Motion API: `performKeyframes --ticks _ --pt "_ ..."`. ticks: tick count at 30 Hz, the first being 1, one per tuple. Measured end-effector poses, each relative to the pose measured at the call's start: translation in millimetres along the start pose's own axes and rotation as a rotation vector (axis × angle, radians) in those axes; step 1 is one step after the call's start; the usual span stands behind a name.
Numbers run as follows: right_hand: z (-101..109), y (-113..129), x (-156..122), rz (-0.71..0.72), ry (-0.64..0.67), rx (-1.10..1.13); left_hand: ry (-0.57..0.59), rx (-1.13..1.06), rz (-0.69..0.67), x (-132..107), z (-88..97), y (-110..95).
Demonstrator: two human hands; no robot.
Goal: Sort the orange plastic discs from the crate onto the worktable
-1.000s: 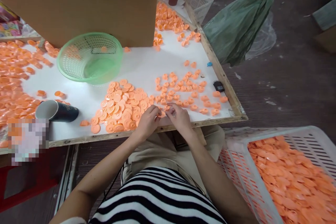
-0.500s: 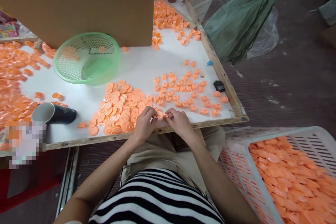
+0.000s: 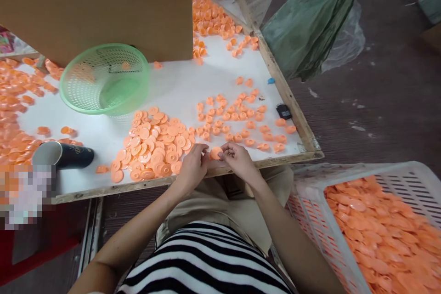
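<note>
Beyond the table's (image 3: 175, 85) near-right corner, one white crate (image 3: 409, 181) is filled with orange pieces (image 3: 382, 225). One green basket (image 3: 117, 94) is set well back from the near edge, where one orange disc (image 3: 216, 152) is pinched by the right hand (image 3: 238, 161); whether anything is gripped by the left hand (image 3: 193, 166) cannot be told.

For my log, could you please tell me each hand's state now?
Left hand: curled; whether it holds anything cannot be told.
Right hand: holding an orange disc.

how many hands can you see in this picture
2: the left hand beside the pile of orange discs, and the right hand holding one orange disc, both at the near edge of the table. Others could be hidden behind the cardboard.
</note>
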State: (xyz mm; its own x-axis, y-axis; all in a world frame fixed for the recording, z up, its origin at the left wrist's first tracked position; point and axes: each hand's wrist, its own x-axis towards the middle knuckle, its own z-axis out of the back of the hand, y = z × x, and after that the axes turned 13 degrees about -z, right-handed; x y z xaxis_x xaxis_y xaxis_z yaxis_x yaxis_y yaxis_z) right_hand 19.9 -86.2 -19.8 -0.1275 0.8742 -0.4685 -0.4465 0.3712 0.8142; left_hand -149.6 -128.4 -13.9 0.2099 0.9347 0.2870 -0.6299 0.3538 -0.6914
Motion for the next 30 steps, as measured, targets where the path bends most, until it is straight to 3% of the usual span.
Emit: performKeyframes --ticks 4,10,21,26,30 --pt "-4.0 -2.9 2.7 0.002 -0.038 -0.219 0.095 -0.049 0.185 2.4 0.8 1.1" --pt "-3.1 -5.2 7.6 -0.014 0.039 -0.143 0.092 -0.301 0.331 13.7 -2.8 3.4" --pt "2.3 3.9 11.2 -0.035 -0.020 -0.241 0.206 -0.215 0.428 30.0 -0.9 -1.5" --pt "5.4 14.3 17.6 -0.194 0.123 -0.170 0.345 -0.283 0.505 45.3 4.2 -3.5" --pt "10.3 25.5 24.5 -0.319 0.208 -0.188 0.415 -0.152 0.505 54.0 2.2 -2.5"
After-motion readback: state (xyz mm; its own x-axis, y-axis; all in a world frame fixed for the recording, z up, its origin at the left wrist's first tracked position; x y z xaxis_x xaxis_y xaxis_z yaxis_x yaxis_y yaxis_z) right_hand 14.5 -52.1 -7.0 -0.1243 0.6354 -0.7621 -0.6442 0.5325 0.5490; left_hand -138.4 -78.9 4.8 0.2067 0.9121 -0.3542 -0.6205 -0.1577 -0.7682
